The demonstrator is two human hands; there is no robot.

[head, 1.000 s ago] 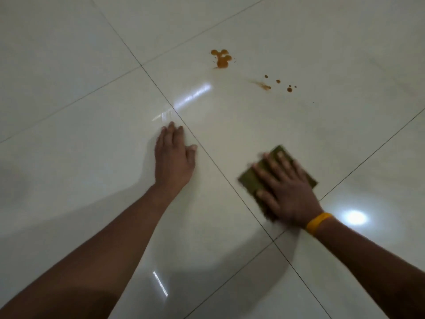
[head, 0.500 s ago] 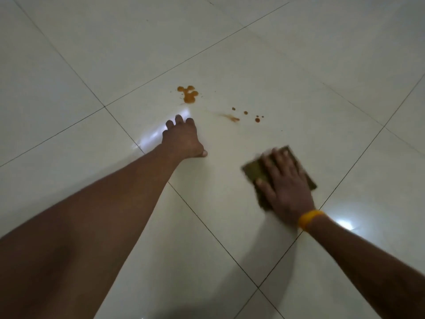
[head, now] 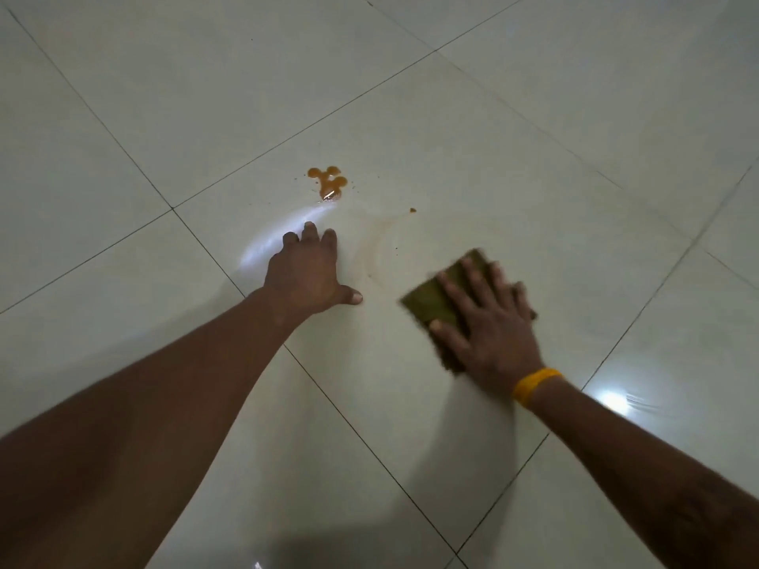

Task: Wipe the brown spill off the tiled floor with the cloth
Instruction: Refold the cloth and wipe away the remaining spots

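Note:
A brown spill [head: 328,184] with rounded lobes lies on the pale tiled floor [head: 451,96], a little beyond my left hand. One small brown drop [head: 412,210] sits to its right, and a faint curved smear [head: 371,252] runs down from there. My left hand [head: 306,275] rests flat on the floor, fingers pointing at the spill. My right hand [head: 488,322], with a yellow wristband, presses flat on a folded olive-green cloth [head: 429,301] on the floor, to the right of and nearer than the spill. The cloth and right hand look blurred.
Dark grout lines [head: 349,425] cross the glossy tiles. A bright light reflection [head: 614,402] shows on the floor beside my right wrist, and another streak of glare [head: 283,234] lies just left of my left hand's fingers.
The row of small drops right of the spill is now a faint smear with one drop left. The cloth under my right hand has swept across that area. My left hand stays planted.

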